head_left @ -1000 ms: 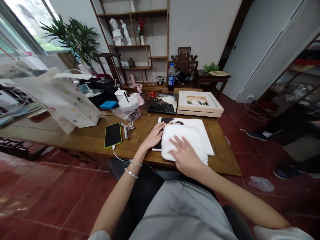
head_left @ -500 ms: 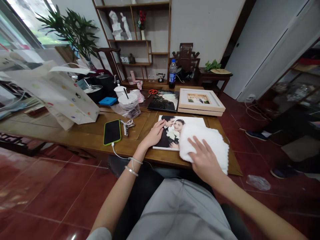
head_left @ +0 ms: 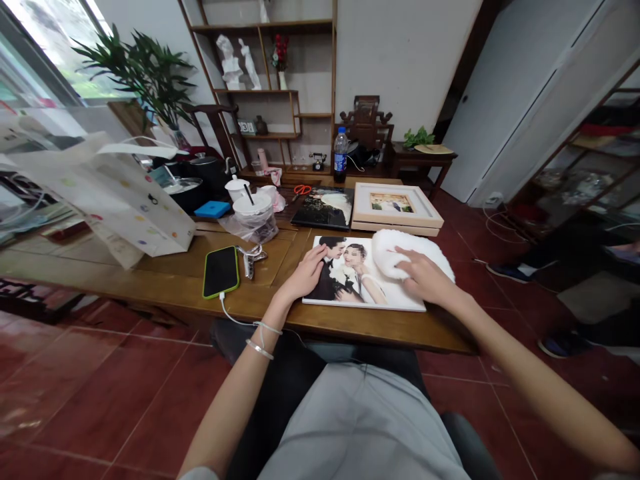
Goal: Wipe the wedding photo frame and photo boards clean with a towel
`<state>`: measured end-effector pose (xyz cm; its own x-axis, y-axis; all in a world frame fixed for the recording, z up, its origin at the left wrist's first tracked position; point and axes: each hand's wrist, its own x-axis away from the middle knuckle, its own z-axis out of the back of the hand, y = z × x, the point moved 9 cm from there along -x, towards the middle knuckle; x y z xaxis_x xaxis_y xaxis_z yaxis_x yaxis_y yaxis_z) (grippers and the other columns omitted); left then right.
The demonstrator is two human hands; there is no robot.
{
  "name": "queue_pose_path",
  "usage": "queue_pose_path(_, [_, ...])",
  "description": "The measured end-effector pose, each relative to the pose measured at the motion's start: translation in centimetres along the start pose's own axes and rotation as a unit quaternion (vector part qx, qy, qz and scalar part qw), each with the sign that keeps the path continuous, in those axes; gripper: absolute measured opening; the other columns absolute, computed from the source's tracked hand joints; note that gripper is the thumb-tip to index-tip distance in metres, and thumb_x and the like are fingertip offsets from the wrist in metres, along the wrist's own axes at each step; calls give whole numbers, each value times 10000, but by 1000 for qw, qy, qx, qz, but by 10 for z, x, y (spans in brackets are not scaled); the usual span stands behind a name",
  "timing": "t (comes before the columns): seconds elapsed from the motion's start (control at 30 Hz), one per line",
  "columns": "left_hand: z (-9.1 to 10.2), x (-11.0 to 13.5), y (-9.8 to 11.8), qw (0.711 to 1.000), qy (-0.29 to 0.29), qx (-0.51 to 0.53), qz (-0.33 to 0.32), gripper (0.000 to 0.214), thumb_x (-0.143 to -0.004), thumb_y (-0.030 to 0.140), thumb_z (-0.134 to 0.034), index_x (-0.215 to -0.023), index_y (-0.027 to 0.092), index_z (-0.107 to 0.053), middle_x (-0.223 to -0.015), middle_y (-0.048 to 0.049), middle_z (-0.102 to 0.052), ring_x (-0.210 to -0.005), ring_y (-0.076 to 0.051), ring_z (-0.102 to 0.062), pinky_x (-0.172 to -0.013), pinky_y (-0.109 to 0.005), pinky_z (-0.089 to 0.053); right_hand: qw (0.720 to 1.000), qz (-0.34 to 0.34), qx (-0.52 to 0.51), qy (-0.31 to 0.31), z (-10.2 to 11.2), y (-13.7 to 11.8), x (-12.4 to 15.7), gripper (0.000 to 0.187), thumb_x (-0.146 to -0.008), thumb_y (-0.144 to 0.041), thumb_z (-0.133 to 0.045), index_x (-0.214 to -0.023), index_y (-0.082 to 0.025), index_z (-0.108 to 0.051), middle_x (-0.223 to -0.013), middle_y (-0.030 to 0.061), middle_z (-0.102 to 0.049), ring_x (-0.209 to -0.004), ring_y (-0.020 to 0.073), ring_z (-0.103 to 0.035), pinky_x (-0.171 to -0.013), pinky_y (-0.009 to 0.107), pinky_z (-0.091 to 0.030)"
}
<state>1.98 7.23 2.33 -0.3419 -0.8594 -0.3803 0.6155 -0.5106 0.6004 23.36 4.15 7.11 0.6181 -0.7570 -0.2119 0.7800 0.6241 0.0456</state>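
Observation:
A white photo panel [head_left: 367, 290] printed with a couple in wedding clothes lies flat near the table's front edge. On its left side rests my left hand [head_left: 306, 273], fingers stretched out and holding nothing. My right hand [head_left: 425, 275] grips a fluffy white cloth [head_left: 437, 252] and presses it against the panel's upper right part. The cloth is bunched under the fingers and covers that corner. Behind the panel are a dark photo panel [head_left: 320, 208] and a light-framed picture [head_left: 425, 207] stacked on another frame.
On the wooden table [head_left: 270, 293] to the left lie a charging phone [head_left: 221, 270] and a crumpled silvery item [head_left: 251, 260]. Farther back are a bagged drink cup [head_left: 254, 212], red scissors [head_left: 302, 190], a bottle [head_left: 341, 157] and a paper bag [head_left: 150, 217].
My right hand has slid the white cloth up and away across the panel, uncovering its lower right part. My left hand stays on the panel. The view has tilted slightly.

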Motion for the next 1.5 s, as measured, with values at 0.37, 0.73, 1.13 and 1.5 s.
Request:
queue_pose_path(0.37, [3, -1, 1, 1000, 21, 10, 9, 403, -886, 200, -326, -1253, 151, -484, -1386, -114, -422, -1314, -191, -339, -1105, -423, -247, 998, 46, -32, 7, -3, -15, -13, 373, -656, -60, -441, -974, -131, -623, -1326, 182, -465, -1259, 285, -379, -1031, 530, -250])
queue_pose_path(0.73, [0, -1, 6, 1000, 19, 3, 10, 374, -885, 287, -416, -1236, 191, -505, -1379, -96, -436, -1302, -196, -352, -1090, -426, -256, 984, 121, -127, -42, 15, -100, 57, 358, -575, -35, -498, -862, -188, -646, -1413, 96, -373, -1333, 264, -244, -1087, 534, -146])
queue_pose_path(1.13, [6, 0, 10, 999, 39, 9, -1, 338, -855, 263, -468, -1167, 168, -555, -1333, -114, -485, -1267, -207, -402, -1075, -428, -293, 998, 49, -49, 10, -10, -4, -35, 382, -651, -37, -444, -996, -128, -580, -1315, 178, -474, -1318, 277, -276, -1026, 531, -246])
queue_pose_path(1.5, [4, -1, 5, 998, 54, 6, 11, 341, -872, 258, -447, -1176, 145, -554, -1326, -121, -494, -1253, -198, -420, -1073, -403, -305, 996, 79, -51, -10, 2, -70, 15, 413, -655, -35, -472, -1034, -137, -599, -1393, 176, -381, -1338, 293, -218, -1061, 549, -169])
